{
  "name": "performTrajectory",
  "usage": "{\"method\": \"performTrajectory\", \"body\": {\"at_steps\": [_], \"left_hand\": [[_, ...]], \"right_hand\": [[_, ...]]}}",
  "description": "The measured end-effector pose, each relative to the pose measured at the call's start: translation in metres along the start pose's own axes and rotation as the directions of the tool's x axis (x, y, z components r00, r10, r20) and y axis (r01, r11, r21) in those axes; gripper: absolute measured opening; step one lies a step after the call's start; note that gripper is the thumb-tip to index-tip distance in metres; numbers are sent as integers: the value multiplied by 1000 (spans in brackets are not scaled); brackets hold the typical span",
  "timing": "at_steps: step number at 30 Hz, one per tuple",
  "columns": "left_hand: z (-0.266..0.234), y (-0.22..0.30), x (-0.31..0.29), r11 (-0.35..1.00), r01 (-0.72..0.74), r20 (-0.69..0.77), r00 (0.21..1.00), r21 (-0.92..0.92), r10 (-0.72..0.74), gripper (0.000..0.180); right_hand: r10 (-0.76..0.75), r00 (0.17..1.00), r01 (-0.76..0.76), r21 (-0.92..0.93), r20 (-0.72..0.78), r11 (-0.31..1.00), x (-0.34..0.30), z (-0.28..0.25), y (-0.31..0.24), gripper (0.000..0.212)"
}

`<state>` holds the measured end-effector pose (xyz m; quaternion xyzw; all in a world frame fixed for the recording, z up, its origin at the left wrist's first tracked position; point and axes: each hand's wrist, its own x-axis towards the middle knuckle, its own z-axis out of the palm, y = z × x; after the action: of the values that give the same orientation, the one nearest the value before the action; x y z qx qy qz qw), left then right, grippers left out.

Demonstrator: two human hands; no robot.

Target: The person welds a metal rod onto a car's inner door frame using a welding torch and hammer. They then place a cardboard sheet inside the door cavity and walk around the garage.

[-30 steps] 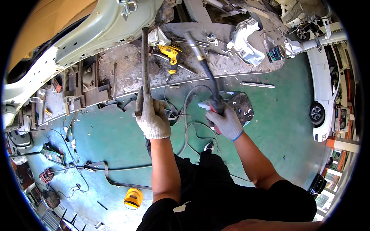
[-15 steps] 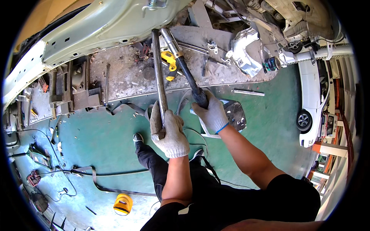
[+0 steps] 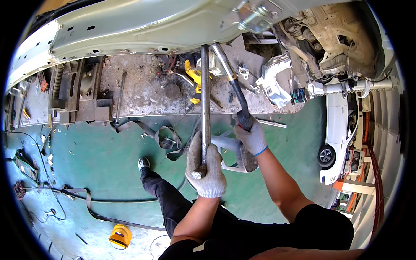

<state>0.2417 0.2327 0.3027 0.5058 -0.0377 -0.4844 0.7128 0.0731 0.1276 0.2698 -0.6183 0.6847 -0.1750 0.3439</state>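
Beneath the lower edge of a pale car body panel (image 3: 138, 32), two gloved hands hold two long tools side by side. The left hand (image 3: 211, 175) is closed around the lower part of a metal bar (image 3: 205, 99); the bar stands nearly vertical in the view, and its blunt lower end shows at the glove. The right hand (image 3: 252, 138) is closed around the black handle of a tool with a bright metal tube (image 3: 223, 60) at its far end. This tool slants up and to the left, so that its tip lies just beside the upper end of the bar. Both upper ends reach the panel edge; contact with the panel cannot be confirmed from this angle. Behind the tools lies a dirty metal platform (image 3: 143, 86). On it are a yellow power tool (image 3: 196, 78) just left of the bar, a round dark disc (image 3: 172, 90) and, farther left, a thin rod (image 3: 120, 97). A white metal part (image 3: 278, 82) is located at the right end of the platform, with a coil spring (image 3: 300, 95) beside it. Near the right hand, a stool (image 3: 248, 161) stands on the green floor (image 3: 108, 160). A flat strap (image 3: 134, 123) lies in loops below the platform edge. A white car (image 3: 336, 130) is positioned well apart, at the right.
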Motion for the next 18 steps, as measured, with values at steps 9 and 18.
{"method": "performTrajectory", "body": {"at_steps": [9,18], "left_hand": [[-5,-8,0,999,-44,26,999,3,44,45],[-8,-8,2,993,-95,57,994,68,91,47]], "right_hand": [[47,993,-44,30,-113,999,-12,21,8,34],[24,991,-34,-79,-130,996,-20,26,-19,38]]}}
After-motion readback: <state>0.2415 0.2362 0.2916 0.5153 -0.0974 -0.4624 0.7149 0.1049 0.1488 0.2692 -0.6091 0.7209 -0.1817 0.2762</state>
